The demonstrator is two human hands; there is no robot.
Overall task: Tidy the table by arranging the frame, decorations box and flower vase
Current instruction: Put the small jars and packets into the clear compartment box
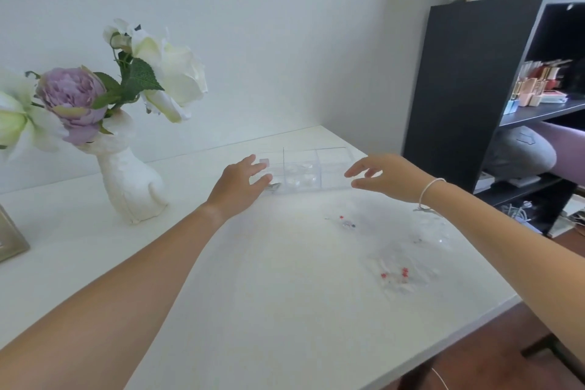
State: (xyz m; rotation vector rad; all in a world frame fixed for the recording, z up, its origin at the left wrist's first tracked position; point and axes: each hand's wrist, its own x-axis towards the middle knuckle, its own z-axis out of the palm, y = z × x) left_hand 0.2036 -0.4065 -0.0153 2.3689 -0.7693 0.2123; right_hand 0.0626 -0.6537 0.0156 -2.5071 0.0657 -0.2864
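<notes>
From the head view, I have both hands out toward the box (305, 171), a clear plastic case with compartments that sits near the far edge of the surface (253, 263). My left hand (235, 188) is at the box's left end, fingers spread wide, the fingertips at or just touching that end; I cannot tell which. My right hand (391, 177) is at the box's right end, also open, thumb and fingers parted and holding nothing. A bracelet (429, 191) is on that wrist.

The vase (131, 187) stands upright well to the left of the box, white and lumpy, with white and lilac flowers (95, 92) leaning out over it. The frame (11, 236) shows only as a corner at the picture's left edge, further left of the box than the vase. On the near side of the box, toward my right arm, lie clear bags (402, 275) with small red bits inside.

I judge the box to be light, stiff and smooth, so likely to slip, and its open compartments hold small clear pieces that could spill if it tips. My best grip would be on the two short ends, palms facing in, pressing evenly and keeping it level. The walls look thin, so I would squeeze gently.
</notes>
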